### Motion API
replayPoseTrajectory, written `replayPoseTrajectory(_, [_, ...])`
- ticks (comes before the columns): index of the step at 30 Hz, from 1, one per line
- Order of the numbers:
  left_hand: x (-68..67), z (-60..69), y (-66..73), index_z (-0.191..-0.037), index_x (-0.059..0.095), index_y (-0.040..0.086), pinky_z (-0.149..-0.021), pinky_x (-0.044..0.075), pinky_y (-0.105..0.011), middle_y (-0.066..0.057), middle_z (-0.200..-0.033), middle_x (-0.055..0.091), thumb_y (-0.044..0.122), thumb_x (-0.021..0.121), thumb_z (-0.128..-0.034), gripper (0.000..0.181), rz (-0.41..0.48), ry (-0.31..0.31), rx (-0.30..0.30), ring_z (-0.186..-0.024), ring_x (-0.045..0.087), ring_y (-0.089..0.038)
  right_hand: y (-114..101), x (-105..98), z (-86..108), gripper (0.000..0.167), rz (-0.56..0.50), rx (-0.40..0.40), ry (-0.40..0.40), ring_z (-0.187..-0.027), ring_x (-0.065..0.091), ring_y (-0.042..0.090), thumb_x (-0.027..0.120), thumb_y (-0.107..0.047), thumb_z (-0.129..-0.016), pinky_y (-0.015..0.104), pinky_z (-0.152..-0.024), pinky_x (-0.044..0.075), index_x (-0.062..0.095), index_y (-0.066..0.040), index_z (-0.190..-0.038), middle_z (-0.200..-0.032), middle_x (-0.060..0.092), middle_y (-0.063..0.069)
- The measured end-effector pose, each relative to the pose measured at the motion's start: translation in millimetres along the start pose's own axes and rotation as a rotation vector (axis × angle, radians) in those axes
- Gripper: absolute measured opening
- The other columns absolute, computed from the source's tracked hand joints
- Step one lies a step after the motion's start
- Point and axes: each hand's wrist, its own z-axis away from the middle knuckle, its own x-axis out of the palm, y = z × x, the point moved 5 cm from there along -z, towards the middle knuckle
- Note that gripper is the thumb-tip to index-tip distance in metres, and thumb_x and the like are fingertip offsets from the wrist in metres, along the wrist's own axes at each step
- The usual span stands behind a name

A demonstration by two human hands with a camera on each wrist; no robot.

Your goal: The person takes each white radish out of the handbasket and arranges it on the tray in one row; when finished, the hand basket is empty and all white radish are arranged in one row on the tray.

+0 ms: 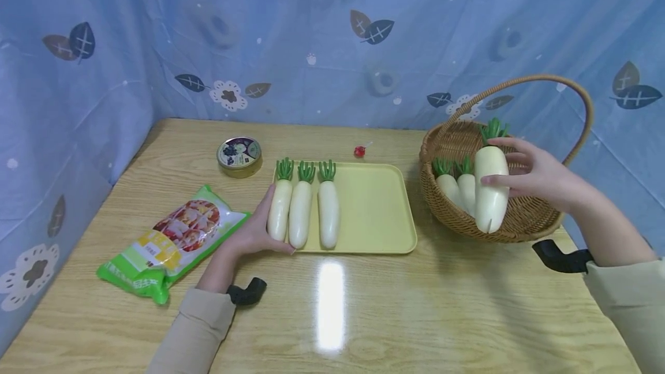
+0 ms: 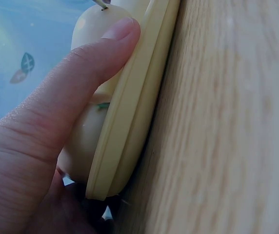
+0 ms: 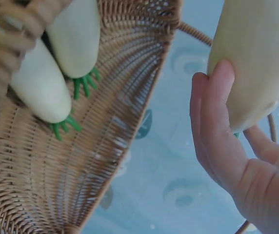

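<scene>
My right hand (image 1: 540, 175) pinches a radish (image 1: 491, 204) between thumb and fingers, held up at the basket (image 1: 535, 221). I judge it stiff, fairly light, slippery-smooth; I'd grip its thick body, sparing the leaves (image 1: 494, 130). My left hand (image 1: 256, 234) rests, fingers straight, against radishes (image 1: 299, 218) on the tray (image 1: 374, 212).

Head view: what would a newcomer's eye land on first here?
Probably the plump white radish that the right hand holds up at the wicker basket on the right. Next come three radishes side by side on the yellow tray in the middle, then the bright green-edged bag on the left.
</scene>
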Motion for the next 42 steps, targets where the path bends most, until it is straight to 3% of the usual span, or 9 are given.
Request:
replayPoseTrajectory(4, [-0.7,-0.2,-1.8,-0.146,-0.005,0.012,-0.108,0.013,-0.051,-0.015,-0.147,0.016,0.011,0.09,-0.0491,0.136,-0.001,-0.001,-0.003,-0.132,0.02,-0.03,-5.6,5.5,3.2,0.077,-0.008,-0.019,-0.003,-0.116,0.042,0.045,0.066,-0.019,-0.085,0.04,-0.073,0.053,0.018,-0.017,-0.145,-0.139,0.027,0.026])
replayPoseTrajectory(9, [-0.4,3.5,11.3,-0.145,-0.008,0.007,-0.109,0.009,-0.05,-0.021,-0.148,0.009,0.005,0.087,-0.0513,0.134,-0.008,-0.009,-0.044,-0.134,0.014,-0.033,-12.8,14.8,6.8,0.076,-0.018,-0.038,-0.006,-0.113,0.046,0.042,0.067,-0.018,-0.084,0.039,-0.071,0.053,0.021,-0.017,-0.144,-0.136,0.031,0.024])
replayPoseTrajectory(15, [0.3,4.2,10.5,-0.145,-0.011,0.006,-0.109,0.008,-0.05,-0.019,-0.15,0.003,0.008,0.088,-0.0519,0.136,-0.027,-0.009,-0.081,-0.136,0.009,-0.032,-22.0,26.3,12.7,0.077,-0.001,-0.081,-0.02,-0.113,0.045,0.047,0.068,-0.019,-0.083,0.041,-0.071,0.052,0.021,-0.017,-0.144,-0.135,0.032,0.026])
replayPoseTrajectory(22, [0.4,4.1,9.6,-0.145,-0.012,0.005,-0.109,0.008,-0.051,-0.019,-0.15,0.002,0.01,0.088,-0.0522,0.136,-0.029,-0.013,-0.082,-0.136,0.008,-0.032,-31.1,38.3,16.9,0.075,-0.012,-0.115,-0.038,-0.112,0.047,0.045,0.068,-0.02,-0.083,0.039,-0.071,0.052,0.023,-0.016,-0.144,-0.136,0.032,0.025])
replayPoseTrajectory(28, [0.5,5.3,10.7,-0.145,-0.012,0.005,-0.109,0.007,-0.05,-0.02,-0.15,-0.001,0.009,0.088,-0.0525,0.136,-0.035,-0.009,-0.09,-0.136,0.006,-0.032,-37.6,48.0,18.3,0.077,-0.028,-0.133,-0.057,-0.113,0.046,0.046,0.069,-0.018,-0.082,0.044,-0.072,0.051,0.023,-0.017,-0.143,-0.136,0.032,0.024])
replayPoseTrajectory(35, [-0.8,3.6,12.0,-0.145,-0.007,0.006,-0.109,0.01,-0.049,-0.02,-0.148,0.011,0.006,0.088,-0.0505,0.134,-0.018,-0.003,-0.044,-0.134,0.016,-0.032,-47.4,63.0,15.5,0.078,-0.049,-0.16,-0.077,-0.104,0.053,0.041,0.071,-0.015,-0.08,0.043,-0.071,0.051,0.025,-0.014,-0.142,-0.131,0.039,0.022])
replayPoseTrajectory(38, [-0.9,2.8,12.7,-0.145,-0.003,0.006,-0.109,0.012,-0.049,-0.02,-0.145,0.018,0.005,0.088,-0.0495,0.132,-0.006,-0.003,-0.013,-0.131,0.021,-0.032,-52.5,68.4,14.2,0.077,-0.052,-0.169,-0.085,-0.106,0.051,0.041,0.071,-0.016,-0.08,0.044,-0.072,0.051,0.026,-0.014,-0.142,-0.13,0.039,0.021])
replayPoseTrajectory(42, [-0.8,3.4,12.5,-0.145,-0.004,0.006,-0.108,0.011,-0.05,-0.021,-0.145,0.016,0.005,0.088,-0.0501,0.133,-0.01,-0.004,-0.017,-0.132,0.019,-0.033,-56.7,75.5,10.7,0.078,-0.047,-0.17,-0.098,-0.111,0.049,0.042,0.072,-0.021,-0.079,0.046,-0.075,0.05,0.027,-0.016,-0.142,-0.132,0.037,0.019])
